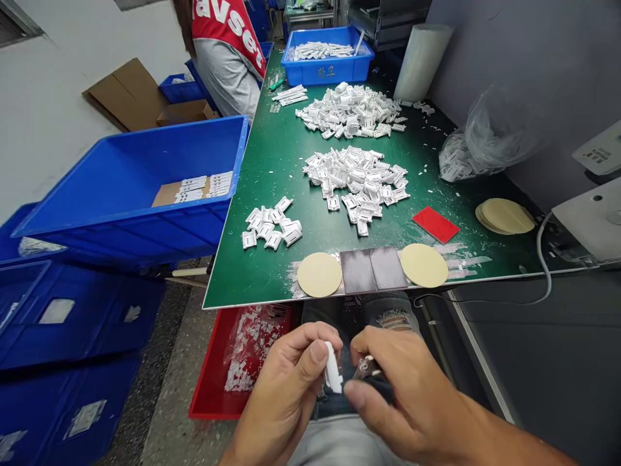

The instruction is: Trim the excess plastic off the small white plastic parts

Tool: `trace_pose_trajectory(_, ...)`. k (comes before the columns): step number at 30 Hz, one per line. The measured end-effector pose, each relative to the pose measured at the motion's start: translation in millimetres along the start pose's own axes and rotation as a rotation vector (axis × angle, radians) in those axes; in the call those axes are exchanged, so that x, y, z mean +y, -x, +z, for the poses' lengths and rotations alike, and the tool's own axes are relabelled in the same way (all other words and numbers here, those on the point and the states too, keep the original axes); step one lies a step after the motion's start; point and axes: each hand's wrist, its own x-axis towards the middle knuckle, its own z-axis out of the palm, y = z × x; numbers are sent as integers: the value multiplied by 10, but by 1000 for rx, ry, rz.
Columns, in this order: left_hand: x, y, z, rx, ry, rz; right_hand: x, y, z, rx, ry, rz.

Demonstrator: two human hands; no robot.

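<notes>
Between the thumb and fingers of my left hand (295, 382) is a slim white plastic part (332, 370), held roughly upright above my lap. Just to its right, my right hand (405, 388) is wrapped round a small metal-tipped tool (367, 367) with a dark handle; most of the tool is hidden by the fingers. The tool's tip is close to the white part, and I cannot tell if they touch. On the green table (262, 278) ahead lie a small group of white parts (266, 229) and a larger pile of them (356, 178).
Round yellow discs (319, 274) and dark plates (373, 268) line the table's front edge. A red card (435, 224) lies to the right. Below sits a red bin (206, 395); a blue crate (130, 220) stands left. A blue tray (327, 70) and a person (228, 71) are farther back.
</notes>
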Motion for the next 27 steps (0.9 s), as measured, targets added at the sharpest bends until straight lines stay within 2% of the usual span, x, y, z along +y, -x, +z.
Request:
trace_pose_trajectory(3,10,11,-8,-18,-14,-15,45,-19,-17,123,355,-218)
trace_pose_trajectory(5,11,13,-1,-9,-24,-14,58,-40,-13,179,519,-247)
trace_pose_trajectory(8,16,11,15,5,-30,-16,58,-60,2,231,638,-259)
trace_pose_trajectory(20,5,-29,54,0,-22,-26,99,-18,17,269,679,-248)
trace_pose_trajectory(27,-22,-18,145,24,-30,-36,120,-9,20,298,648,-269)
